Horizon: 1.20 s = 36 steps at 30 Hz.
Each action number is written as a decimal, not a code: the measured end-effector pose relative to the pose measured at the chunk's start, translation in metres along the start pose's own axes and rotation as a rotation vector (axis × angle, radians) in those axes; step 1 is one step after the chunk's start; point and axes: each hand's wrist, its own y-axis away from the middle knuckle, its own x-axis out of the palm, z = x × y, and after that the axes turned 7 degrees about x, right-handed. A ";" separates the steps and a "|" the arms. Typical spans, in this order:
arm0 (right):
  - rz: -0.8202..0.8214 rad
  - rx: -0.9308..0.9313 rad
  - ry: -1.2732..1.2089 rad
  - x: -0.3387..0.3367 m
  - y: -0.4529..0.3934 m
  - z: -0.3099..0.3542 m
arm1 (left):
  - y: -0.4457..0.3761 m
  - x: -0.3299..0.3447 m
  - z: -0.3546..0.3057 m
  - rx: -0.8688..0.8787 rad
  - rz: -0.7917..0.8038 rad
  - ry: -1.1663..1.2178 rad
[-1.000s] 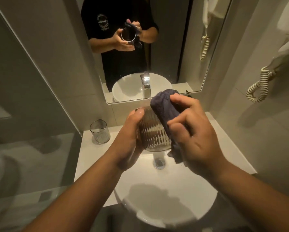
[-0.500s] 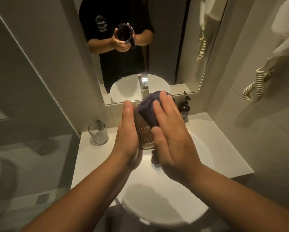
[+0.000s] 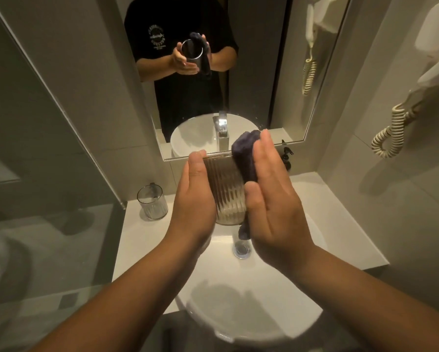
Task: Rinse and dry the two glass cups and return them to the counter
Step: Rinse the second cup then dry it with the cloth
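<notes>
I hold a ribbed glass cup (image 3: 227,196) upright above the sink basin (image 3: 238,288). My left hand (image 3: 195,199) cups its left side, and in the mirror its fingers curl under the glass. My right hand (image 3: 271,199) presses a dark cloth (image 3: 244,158) flat against the cup's right side, fingers straight and thumb on the front. The cloth sticks out above the rim and hangs below the base. The second ribbed glass cup (image 3: 152,203) stands upright on the white counter (image 3: 142,237) at the back left, apart from my hands.
The drain (image 3: 241,250) lies under the held cup. A dark pump bottle (image 3: 287,158) stands at the back right of the counter under the mirror (image 3: 264,72). A coiled cord (image 3: 391,138) hangs on the right wall. A glass partition (image 3: 48,148) borders the counter's left.
My right hand's fingers have uncurled from gripping the cloth and now lie flat on it. The cloth has shifted to the cup's right side, and the cup stands more upright.
</notes>
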 end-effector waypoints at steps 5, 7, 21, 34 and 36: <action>-0.029 -0.169 0.110 0.002 0.006 0.003 | 0.000 0.008 -0.004 -0.068 0.096 0.141; -0.007 -0.063 0.008 -0.001 0.007 0.002 | 0.000 0.008 -0.003 -0.098 0.090 0.149; -0.062 0.040 -0.012 -0.009 -0.011 -0.004 | -0.010 0.019 -0.006 -0.115 -0.006 0.040; 0.025 0.432 -0.610 -0.011 -0.014 -0.010 | -0.019 0.010 -0.004 -0.187 0.213 0.166; 0.003 0.412 -0.503 -0.010 -0.013 -0.010 | -0.019 0.016 -0.004 -0.144 0.112 0.086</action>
